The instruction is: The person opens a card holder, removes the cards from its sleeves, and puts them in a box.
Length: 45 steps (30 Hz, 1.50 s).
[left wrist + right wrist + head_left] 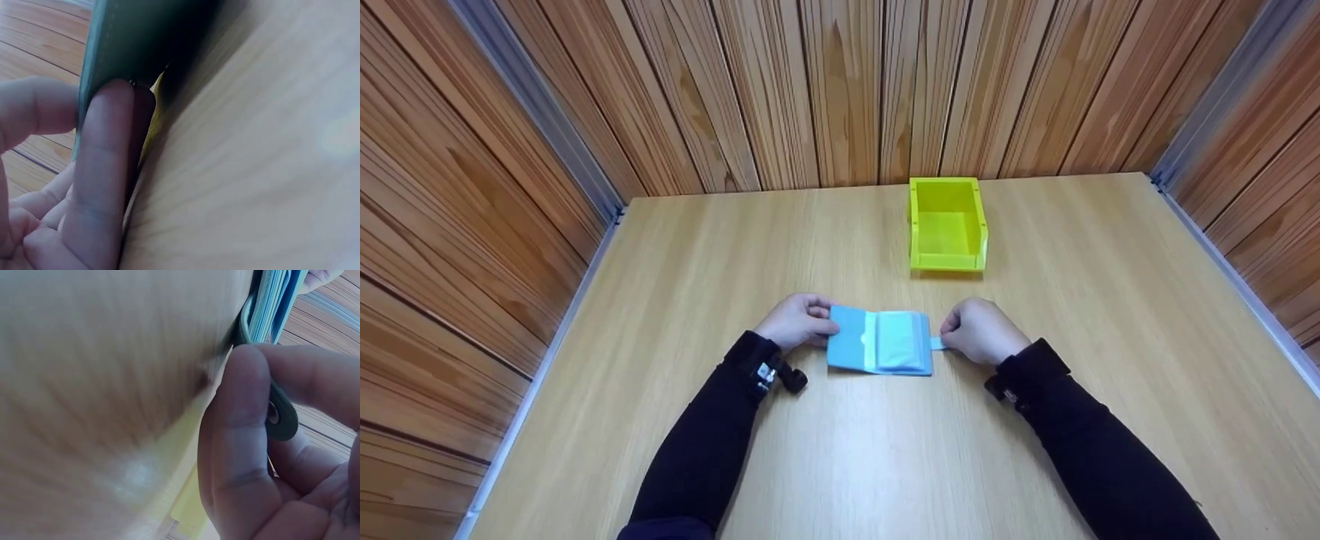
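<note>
A light blue card holder lies spread open on the table, its clear sleeves stacked over the right half. My left hand pinches the left cover at its outer edge, thumb on one face and fingers on the other. In the left wrist view that cover stands slightly off the tabletop. On the other side, my right hand pinches the short closing strap between thumb and forefinger. A round metal snap shows near the strap's rounded end in the right wrist view.
Behind the card holder, toward the back of the wooden table, stands a yellow-green open-front bin. Wood-plank walls enclose the back and both sides, with metal rails at the corners.
</note>
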Motion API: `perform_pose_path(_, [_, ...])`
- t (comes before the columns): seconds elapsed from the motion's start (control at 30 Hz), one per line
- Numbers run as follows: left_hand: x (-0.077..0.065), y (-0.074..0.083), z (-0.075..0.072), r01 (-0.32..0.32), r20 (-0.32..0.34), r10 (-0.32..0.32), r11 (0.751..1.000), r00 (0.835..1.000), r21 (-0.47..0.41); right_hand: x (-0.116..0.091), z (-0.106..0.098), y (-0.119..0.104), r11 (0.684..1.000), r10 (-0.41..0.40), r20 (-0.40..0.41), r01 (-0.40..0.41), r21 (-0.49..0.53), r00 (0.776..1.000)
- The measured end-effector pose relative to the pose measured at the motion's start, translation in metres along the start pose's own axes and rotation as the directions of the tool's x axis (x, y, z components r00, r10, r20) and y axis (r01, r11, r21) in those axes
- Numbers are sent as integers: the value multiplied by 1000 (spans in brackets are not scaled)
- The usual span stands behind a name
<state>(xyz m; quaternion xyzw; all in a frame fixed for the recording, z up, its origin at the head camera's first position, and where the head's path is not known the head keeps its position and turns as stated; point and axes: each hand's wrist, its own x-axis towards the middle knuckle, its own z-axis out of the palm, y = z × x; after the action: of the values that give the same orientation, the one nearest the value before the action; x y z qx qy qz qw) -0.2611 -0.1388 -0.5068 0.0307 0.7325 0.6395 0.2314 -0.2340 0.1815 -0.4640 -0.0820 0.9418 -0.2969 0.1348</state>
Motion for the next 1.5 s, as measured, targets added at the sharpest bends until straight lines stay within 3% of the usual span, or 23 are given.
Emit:
perform_pose_path(0.33, [1,2,2,-7,26,8,1000,1000,-9,-3,-2,-3,998,-49,-33,47,-49,998])
perform_pose_path(0.47, [-1,2,1,-8,20,7,1000,1000,26,-12,-9,-23,989,-132,-72,126,-81,989])
perform_pose_path(0.6, [0,1,-1,-19,13,18,999,1000,47,-20,-22,-51,971,-239,-126,236,-39,963])
perform_pose_path(0.67, [0,1,-1,-26,11,26,999,1000,47,-20,-22,-63,960,-281,-113,279,-37,953])
perform_pose_path(0.77, [-1,1,-2,-36,0,36,998,999,52,-13,-12,-71,947,-314,-22,312,-71,949])
perform_pose_path(0.9, [-1,1,-1,-32,3,32,998,999,61,2,10,-66,949,-271,72,279,-147,960])
perform_pose_path(1.13, [1,0,1,-26,14,25,997,1000,75,20,24,-42,977,-137,51,143,-155,989])
perform_pose_path(1.5, [-2,0,0,-16,-1,16,997,1000,78,21,22,-37,984,-132,43,136,-111,990])
